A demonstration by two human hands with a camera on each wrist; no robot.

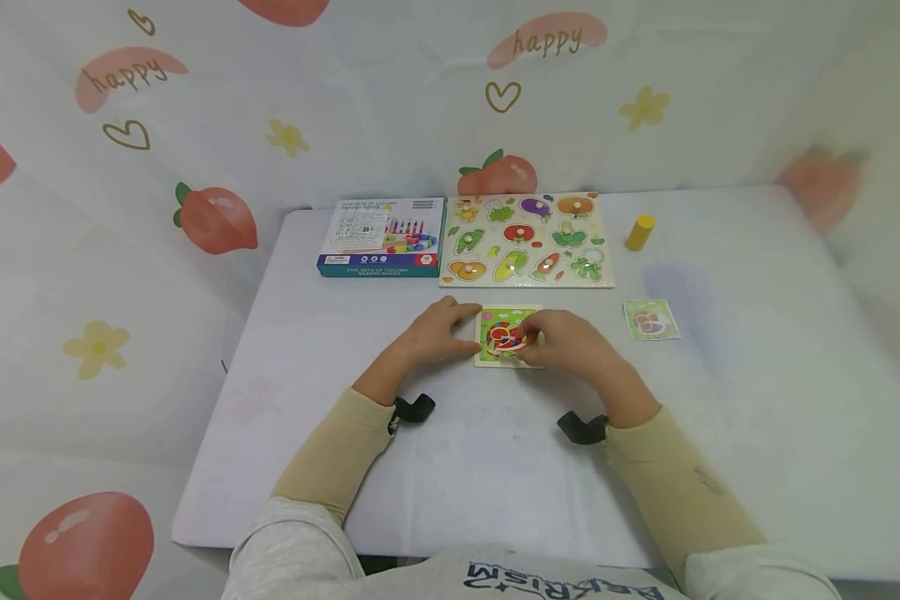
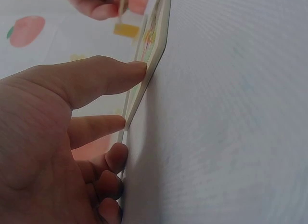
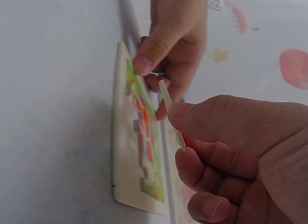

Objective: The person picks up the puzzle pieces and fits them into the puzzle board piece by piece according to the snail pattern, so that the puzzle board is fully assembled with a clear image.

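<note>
A small wooden jigsaw puzzle board [image 1: 493, 317] with a green and red picture lies flat on the table between the hands. My left hand [image 1: 433, 335] rests at its left side; in the left wrist view the extended thumb and index finger touch the board's edge, the other fingers bent. Just above the board's right part, my right hand [image 1: 573, 346] pinches a thin puzzle piece [image 3: 165, 94] between thumb and fingers. Seen edge-on in the right wrist view, the piece is tilted and apart from the board. Part of the picture shows bare wood where the board's surface is uncovered.
Behind the board stand a flat beaded-toy box [image 1: 382, 237] and a vegetable peg puzzle [image 1: 480, 250]. To the right are a yellow cylinder [image 1: 640, 233] and a small picture card [image 1: 651, 320]. A printed cloth [image 1: 390, 125] hangs behind the white table [image 1: 480, 475].
</note>
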